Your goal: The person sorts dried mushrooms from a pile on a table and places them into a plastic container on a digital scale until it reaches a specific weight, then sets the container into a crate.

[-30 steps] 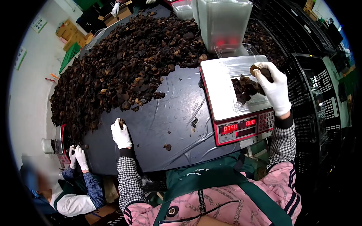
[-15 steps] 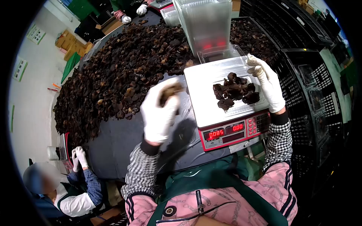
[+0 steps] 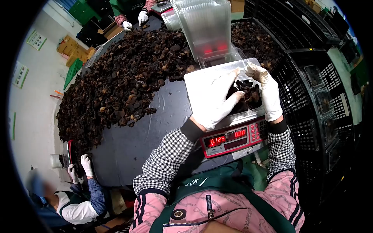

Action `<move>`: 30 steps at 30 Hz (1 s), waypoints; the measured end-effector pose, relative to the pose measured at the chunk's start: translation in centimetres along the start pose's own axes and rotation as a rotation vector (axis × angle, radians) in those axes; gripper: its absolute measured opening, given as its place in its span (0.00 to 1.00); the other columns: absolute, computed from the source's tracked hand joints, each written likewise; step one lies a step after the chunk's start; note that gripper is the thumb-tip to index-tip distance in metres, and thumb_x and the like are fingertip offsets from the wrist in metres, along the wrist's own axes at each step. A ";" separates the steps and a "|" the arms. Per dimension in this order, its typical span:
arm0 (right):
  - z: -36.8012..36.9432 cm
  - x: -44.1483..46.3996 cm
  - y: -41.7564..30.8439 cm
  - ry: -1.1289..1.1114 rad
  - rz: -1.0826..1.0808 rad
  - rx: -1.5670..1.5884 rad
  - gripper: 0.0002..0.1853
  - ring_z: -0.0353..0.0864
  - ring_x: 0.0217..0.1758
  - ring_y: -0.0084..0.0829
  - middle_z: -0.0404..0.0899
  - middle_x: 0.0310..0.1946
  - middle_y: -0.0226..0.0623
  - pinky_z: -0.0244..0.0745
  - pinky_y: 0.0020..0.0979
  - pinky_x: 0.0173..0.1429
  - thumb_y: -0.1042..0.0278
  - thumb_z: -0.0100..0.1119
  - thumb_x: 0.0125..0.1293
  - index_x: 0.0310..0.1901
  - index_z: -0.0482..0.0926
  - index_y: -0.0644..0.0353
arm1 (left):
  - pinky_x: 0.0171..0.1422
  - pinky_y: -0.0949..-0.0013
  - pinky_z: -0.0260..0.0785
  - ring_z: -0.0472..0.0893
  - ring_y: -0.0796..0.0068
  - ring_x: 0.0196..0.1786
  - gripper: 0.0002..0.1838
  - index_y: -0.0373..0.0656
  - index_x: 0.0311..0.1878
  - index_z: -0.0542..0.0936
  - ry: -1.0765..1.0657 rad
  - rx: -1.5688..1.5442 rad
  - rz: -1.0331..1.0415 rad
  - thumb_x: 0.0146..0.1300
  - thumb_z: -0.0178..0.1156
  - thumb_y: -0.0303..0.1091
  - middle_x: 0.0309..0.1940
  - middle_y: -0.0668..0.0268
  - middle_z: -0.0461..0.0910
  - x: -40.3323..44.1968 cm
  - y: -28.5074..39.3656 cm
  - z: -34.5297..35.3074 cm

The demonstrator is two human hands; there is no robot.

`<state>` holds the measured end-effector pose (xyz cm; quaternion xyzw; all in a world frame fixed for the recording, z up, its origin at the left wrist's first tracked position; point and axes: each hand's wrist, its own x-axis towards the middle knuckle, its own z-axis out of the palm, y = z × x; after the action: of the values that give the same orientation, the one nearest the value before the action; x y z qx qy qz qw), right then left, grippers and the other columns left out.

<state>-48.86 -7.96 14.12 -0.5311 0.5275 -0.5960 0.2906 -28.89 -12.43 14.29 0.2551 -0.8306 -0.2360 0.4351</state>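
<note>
The left hand [image 3: 215,103], in a white glove, has its grip loosely open, thumb and fingers parted around the near-left side of the dark pieces [image 3: 248,95]. The right hand [image 3: 271,93], also gloved, curls its fingers over the right side of the same heap; whether its grip closes on anything, I cannot tell. The pieces lie in a clear tray [image 3: 245,116] on the pale platform of a red-edged scale [image 3: 229,145], whose lit display shows 0.125 and 0.00. Just beyond stands a tall stack of clear containers [image 3: 206,33]. A broad pile [image 3: 136,66] of similar dark pieces covers the far and left parts of the dark worktop [image 3: 165,103]. Black crates [image 3: 330,93] stand to the right; one co-worker [image 3: 79,207] is at lower left, another [image 3: 132,9] at the far end.
</note>
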 end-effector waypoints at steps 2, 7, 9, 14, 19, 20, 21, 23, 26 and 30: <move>0.2 0.0 0.0 -0.013 -0.004 -0.061 0.35 0.81 0.62 0.33 0.83 0.57 0.44 0.71 0.36 0.71 0.39 0.41 0.82 0.64 0.78 0.69 | 0.71 0.57 0.65 0.78 0.56 0.63 0.30 0.43 0.69 0.76 -0.158 -0.036 -0.047 0.65 0.70 0.37 0.58 0.56 0.82 -0.8 -1.3 -0.6; 0.4 -0.1 0.2 0.049 -0.050 -0.128 0.24 0.83 0.59 0.33 0.86 0.53 0.44 0.73 0.32 0.67 0.52 0.48 0.83 0.61 0.81 0.66 | 0.74 0.55 0.58 0.76 0.59 0.64 0.30 0.43 0.71 0.74 -0.144 0.191 0.056 0.69 0.65 0.44 0.58 0.58 0.81 -1.8 -1.3 -0.4; 0.6 -0.3 -0.6 0.024 -0.151 -0.357 0.21 0.83 0.60 0.36 0.85 0.54 0.44 0.73 0.33 0.66 0.55 0.51 0.81 0.60 0.80 0.65 | 0.72 0.55 0.63 0.77 0.57 0.62 0.28 0.43 0.69 0.76 -0.031 0.125 0.090 0.68 0.67 0.41 0.57 0.58 0.82 -1.8 -1.4 -0.4; 1.0 -1.5 -1.8 0.135 -0.212 -0.535 0.16 0.80 0.65 0.39 0.81 0.61 0.46 0.72 0.35 0.70 0.70 0.53 0.78 0.62 0.78 0.65 | 0.69 0.65 0.71 0.81 0.66 0.64 0.16 0.41 0.61 0.82 0.219 -0.213 -0.099 0.72 0.63 0.28 0.59 0.59 0.84 -3.1 -1.3 -5.7; 0.7 -4.6 -2.1 0.289 -0.209 -0.166 0.17 0.84 0.59 0.38 0.81 0.60 0.50 0.79 0.36 0.64 0.72 0.45 0.81 0.62 0.76 0.73 | 0.62 0.73 0.76 0.85 0.76 0.54 0.13 0.39 0.56 0.86 0.334 0.034 -0.461 0.70 0.62 0.24 0.50 0.63 0.88 -9.9 -4.4 -15.9; 0.1 -5.6 -1.4 0.249 -0.215 -0.171 0.17 0.86 0.56 0.36 0.83 0.58 0.50 0.81 0.35 0.62 0.71 0.44 0.82 0.60 0.77 0.74 | 0.62 0.73 0.76 0.85 0.76 0.52 0.13 0.38 0.54 0.87 0.408 -0.067 -0.638 0.71 0.60 0.22 0.49 0.62 0.88 -11.7 -4.7 -17.2; 0.3 -6.5 -1.3 0.171 -0.223 -0.132 0.18 0.87 0.49 0.34 0.85 0.51 0.50 0.81 0.33 0.57 0.66 0.45 0.82 0.56 0.79 0.73 | 0.61 0.73 0.76 0.86 0.75 0.52 0.13 0.38 0.54 0.87 0.365 0.060 -0.732 0.70 0.59 0.21 0.49 0.62 0.88 -13.7 -5.2 -18.4; 2.0 -8.6 -0.8 0.014 -0.224 0.002 0.20 0.86 0.39 0.32 0.86 0.43 0.50 0.81 0.33 0.49 0.61 0.50 0.82 0.51 0.81 0.73 | 0.57 0.72 0.78 0.87 0.74 0.48 0.14 0.39 0.52 0.87 0.277 0.240 -0.783 0.68 0.59 0.20 0.46 0.62 0.89 -18.8 -7.0 -19.4; 6.4 -11.3 0.7 -0.260 0.018 0.201 0.13 0.88 0.39 0.33 0.86 0.42 0.49 0.83 0.31 0.47 0.67 0.55 0.79 0.46 0.82 0.71 | 0.56 0.67 0.79 0.88 0.67 0.49 0.11 0.40 0.49 0.88 0.010 0.359 -0.822 0.67 0.62 0.25 0.49 0.59 0.88 -23.2 -6.2 -16.7; 13.5 -13.6 1.7 -0.620 0.449 0.319 0.11 0.87 0.41 0.25 0.87 0.43 0.43 0.82 0.25 0.47 0.77 0.51 0.77 0.51 0.83 0.71 | 0.50 0.63 0.77 0.84 0.59 0.43 0.10 0.42 0.46 0.86 -0.189 0.389 -0.788 0.63 0.68 0.33 0.38 0.59 0.84 -26.5 -3.9 -12.2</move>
<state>-32.84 -0.38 6.47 -0.5055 0.4185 -0.4041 0.6372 -4.73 -0.74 2.16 0.6063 -0.7352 -0.2454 0.1779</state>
